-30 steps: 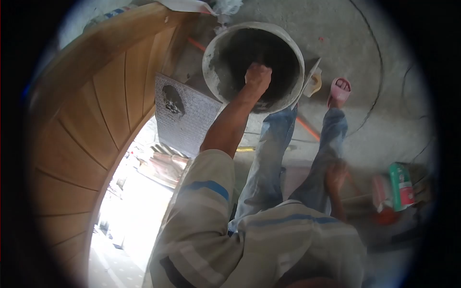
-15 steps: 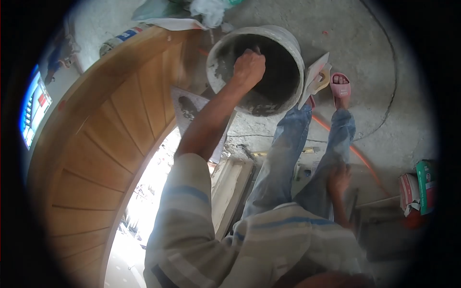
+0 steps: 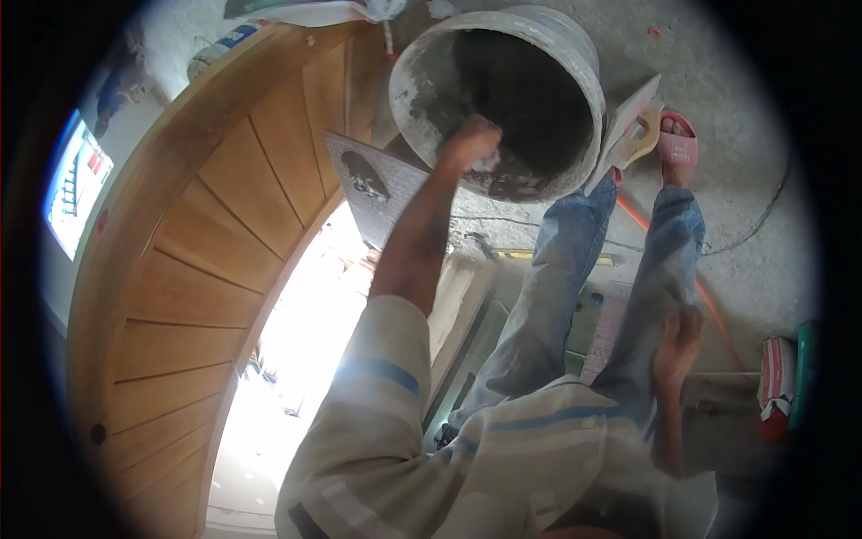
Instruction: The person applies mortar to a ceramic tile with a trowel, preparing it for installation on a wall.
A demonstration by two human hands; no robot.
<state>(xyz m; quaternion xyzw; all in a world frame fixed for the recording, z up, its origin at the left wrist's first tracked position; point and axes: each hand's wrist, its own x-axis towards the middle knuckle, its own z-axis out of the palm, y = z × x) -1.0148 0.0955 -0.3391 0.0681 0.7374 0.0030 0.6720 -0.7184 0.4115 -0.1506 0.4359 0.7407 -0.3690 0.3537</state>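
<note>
My left hand (image 3: 474,146) is closed in a fist inside the near side of a large mortar-smeared bucket (image 3: 588,54). Dark grey mortar (image 3: 530,99) lies in the bucket. Something pale and grey shows at my fingers, but blur hides what it is. On the right, my right hand (image 3: 678,349) rests on my jeans near the knee, fingers extended and holding nothing. A plastering float (image 3: 637,135) with a yellowish handle leans against the bucket's right side. Left of my forearm is a flat grey board (image 3: 400,193) bearing a dark patch of mortar.
A curved wooden panelled structure (image 3: 193,269) borders the left side. An orange hose (image 3: 714,310) and a dark cable (image 3: 763,216) cross the concrete floor (image 3: 718,108). A yellow level (image 3: 516,255) lies below the bucket. Red and white bags (image 3: 777,377) stand at the right.
My left hand has moved from the middle of the bucket toward its near side. The view has shifted a little, and my right hand remains on my leg.
</note>
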